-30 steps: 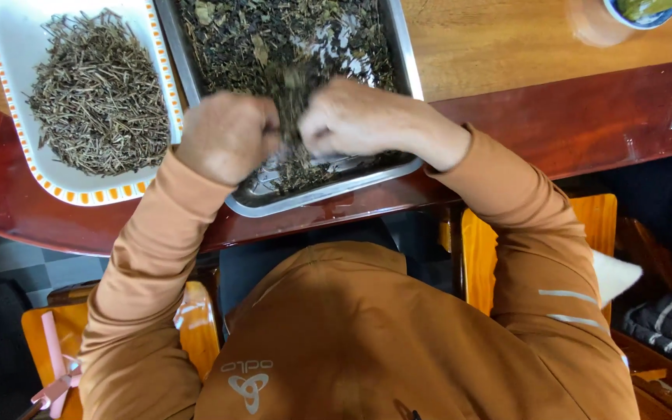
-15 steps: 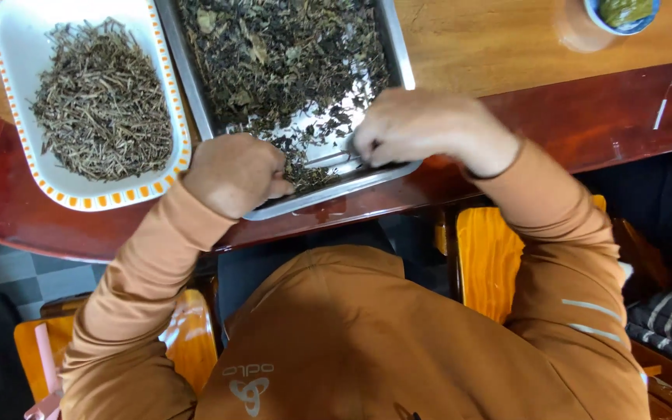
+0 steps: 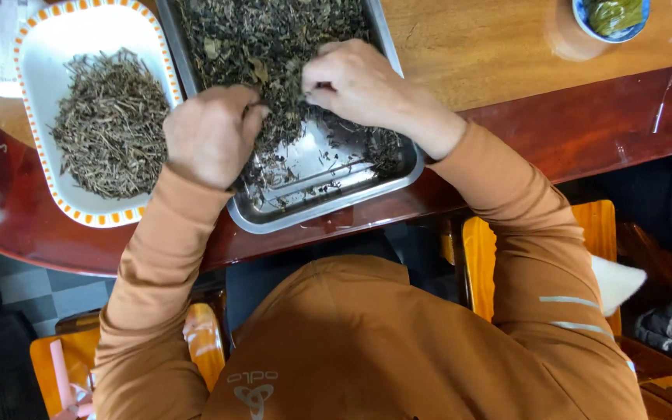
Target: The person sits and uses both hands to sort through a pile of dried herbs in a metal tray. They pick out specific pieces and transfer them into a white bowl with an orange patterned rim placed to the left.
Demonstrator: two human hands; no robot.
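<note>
A steel tray [image 3: 398,167] holds a heap of dark dried leaves [image 3: 274,39]; its near part is bare metal with scattered bits. My left hand [image 3: 208,132] rests curled at the tray's left rim, fingertips in the leaves. My right hand [image 3: 359,82] lies over the heap, its fingers pinched on some leaf bits. To the left stands a white dish with an orange-dotted rim [image 3: 33,47], holding a pile of thin dried stems [image 3: 110,124].
The tray and dish sit on a glossy red-brown wooden table [image 3: 585,124] with a lighter inset top. A small blue bowl with green contents [image 3: 612,15] stands at the far right. Orange chairs [image 3: 600,233] are below the table edge.
Both hands have moved further up into the leaf heap. The left hand has shifted from the tray's near edge to its left side, and the right hand now pinches leaves.
</note>
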